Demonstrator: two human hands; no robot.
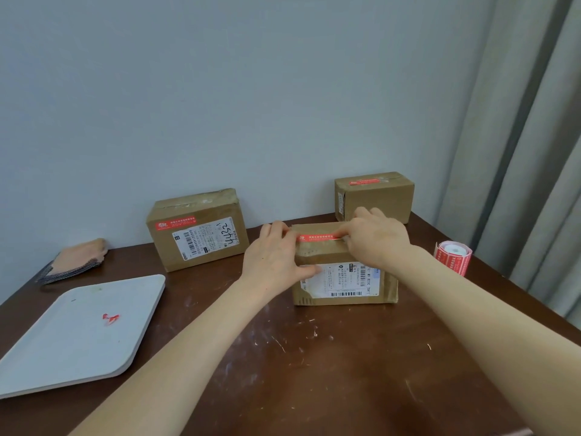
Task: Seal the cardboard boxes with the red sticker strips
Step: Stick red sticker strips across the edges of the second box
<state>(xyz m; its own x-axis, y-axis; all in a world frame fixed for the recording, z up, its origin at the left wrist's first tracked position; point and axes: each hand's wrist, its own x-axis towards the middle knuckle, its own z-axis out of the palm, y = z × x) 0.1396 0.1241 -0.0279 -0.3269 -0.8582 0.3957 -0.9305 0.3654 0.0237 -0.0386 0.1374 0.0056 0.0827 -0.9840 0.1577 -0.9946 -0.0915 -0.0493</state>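
1. head view: near box (344,278) sits mid table (283,357), red strip (319,237) lying left-right along its top seam.
2. left hand (273,256) braces the box's left end, fingers spread; right hand (377,237) presses the strip's right end, fingers together, nearer the strip.
3. count: three boxes, one sticker roll (452,256), one tray (78,335).

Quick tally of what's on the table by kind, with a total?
Cardboard boxes: 3 (near box, left box, far right box)
Red sticker roll: 1
White tray: 1
Folded cloth: 1
Red scraps on the tray: 1 small cluster
Total: 7
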